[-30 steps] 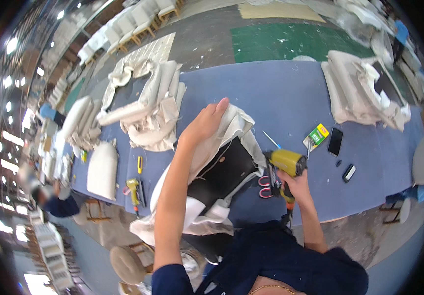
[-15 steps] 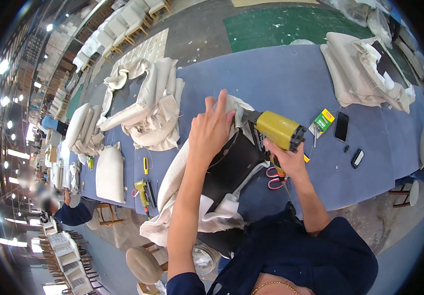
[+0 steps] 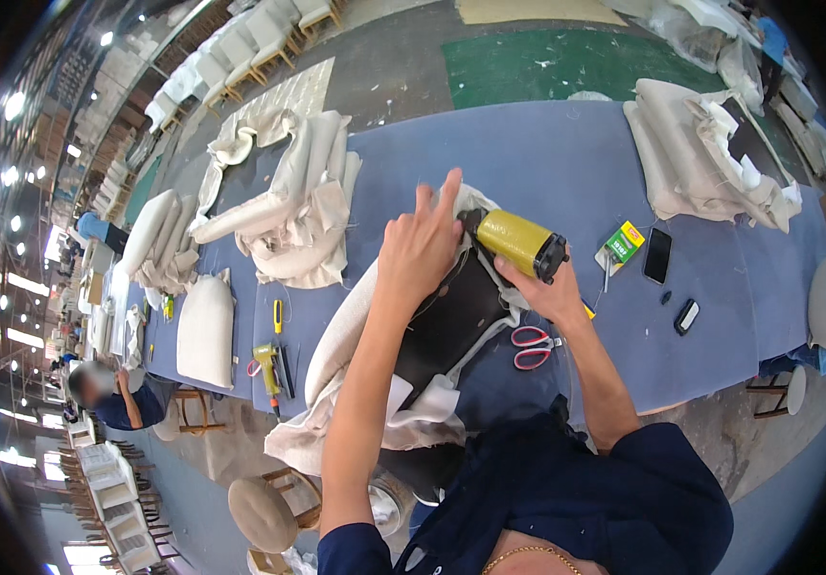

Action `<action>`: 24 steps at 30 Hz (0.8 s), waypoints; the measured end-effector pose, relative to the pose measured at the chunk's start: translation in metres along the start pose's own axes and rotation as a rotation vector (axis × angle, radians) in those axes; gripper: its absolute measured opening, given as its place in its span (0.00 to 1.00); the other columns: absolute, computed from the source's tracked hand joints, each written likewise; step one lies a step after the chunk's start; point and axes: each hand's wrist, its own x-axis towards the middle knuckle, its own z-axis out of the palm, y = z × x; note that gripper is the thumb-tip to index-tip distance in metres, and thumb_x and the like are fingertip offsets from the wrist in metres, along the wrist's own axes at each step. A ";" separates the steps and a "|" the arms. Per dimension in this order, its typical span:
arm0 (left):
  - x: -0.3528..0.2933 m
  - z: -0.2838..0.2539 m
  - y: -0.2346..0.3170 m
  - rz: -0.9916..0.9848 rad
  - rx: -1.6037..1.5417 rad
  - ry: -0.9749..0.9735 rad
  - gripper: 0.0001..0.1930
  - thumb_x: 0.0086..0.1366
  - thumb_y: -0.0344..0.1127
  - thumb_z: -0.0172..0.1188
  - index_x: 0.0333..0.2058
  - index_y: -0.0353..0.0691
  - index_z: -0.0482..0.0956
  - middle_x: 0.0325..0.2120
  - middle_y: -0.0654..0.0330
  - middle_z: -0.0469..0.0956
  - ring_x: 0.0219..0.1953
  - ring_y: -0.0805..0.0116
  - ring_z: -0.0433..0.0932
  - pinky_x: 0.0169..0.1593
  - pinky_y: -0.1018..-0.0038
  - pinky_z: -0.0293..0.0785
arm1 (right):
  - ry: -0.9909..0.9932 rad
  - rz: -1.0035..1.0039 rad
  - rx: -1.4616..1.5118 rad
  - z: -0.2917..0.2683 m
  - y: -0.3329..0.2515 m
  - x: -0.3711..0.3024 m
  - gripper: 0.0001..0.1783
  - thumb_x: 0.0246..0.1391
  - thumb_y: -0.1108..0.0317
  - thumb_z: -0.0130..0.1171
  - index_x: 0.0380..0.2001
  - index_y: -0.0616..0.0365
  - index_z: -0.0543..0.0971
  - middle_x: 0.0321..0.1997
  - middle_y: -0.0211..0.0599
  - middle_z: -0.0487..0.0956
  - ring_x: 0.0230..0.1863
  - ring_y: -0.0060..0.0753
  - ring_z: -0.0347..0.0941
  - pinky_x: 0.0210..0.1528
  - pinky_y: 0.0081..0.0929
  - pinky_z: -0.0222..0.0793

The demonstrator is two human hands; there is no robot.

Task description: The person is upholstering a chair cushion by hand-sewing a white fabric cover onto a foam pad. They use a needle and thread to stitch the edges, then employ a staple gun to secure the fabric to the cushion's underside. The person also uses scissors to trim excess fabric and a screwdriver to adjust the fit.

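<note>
At the near edge of a long blue-covered table (image 3: 528, 158), a worker bends over a cream upholstered panel (image 3: 341, 350), its black backing turned up and loose fabric flapping round the rim. The panel lies slantwise in front of the worker, its lower end reaching the worker's lap. The left hand (image 3: 418, 247) rests on the panel's far end, two fingers standing apart from each other — whether the others pinch the cloth, I cannot tell from here. The right hand (image 3: 545, 286) has its fingers wrapped around a yellow staple gun (image 3: 518, 241), whose nose is at that same far end, just beside the left hand.

Near the right forearm lie red-handled scissors (image 3: 549, 344); farther right, a green-and-yellow box (image 3: 626, 244) sits beside a black smartphone (image 3: 657, 256). On the left, a second staple gun (image 3: 266, 369) lies near a yellow-handled tool (image 3: 278, 316) and a plain cream cushion (image 3: 207, 331). Stacked cream panels stand on both sides — one pile (image 3: 279, 206) left, another (image 3: 662, 153) right.
</note>
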 end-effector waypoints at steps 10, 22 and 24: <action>-0.009 -0.001 -0.005 0.008 -0.001 -0.014 0.51 0.55 0.27 0.64 0.74 0.40 0.45 0.47 0.41 0.72 0.34 0.42 0.81 0.38 0.53 0.80 | -0.014 0.086 0.011 0.019 0.032 -0.029 0.21 0.53 0.61 0.74 0.45 0.62 0.83 0.43 0.37 0.85 0.43 0.30 0.81 0.51 0.30 0.73; 0.007 0.002 -0.055 -0.454 -0.724 -0.437 0.38 0.76 0.64 0.37 0.68 0.34 0.65 0.68 0.45 0.64 0.72 0.52 0.59 0.74 0.62 0.50 | 0.115 0.159 0.154 0.032 0.003 -0.040 0.16 0.54 0.64 0.74 0.41 0.61 0.84 0.40 0.36 0.86 0.45 0.28 0.81 0.50 0.30 0.74; 0.002 0.013 -0.064 -0.264 -0.616 -0.356 0.34 0.78 0.60 0.35 0.68 0.38 0.64 0.66 0.43 0.66 0.70 0.46 0.61 0.71 0.58 0.55 | 0.157 0.015 0.016 0.039 0.010 -0.037 0.14 0.54 0.65 0.73 0.40 0.60 0.84 0.39 0.35 0.86 0.42 0.28 0.82 0.47 0.31 0.75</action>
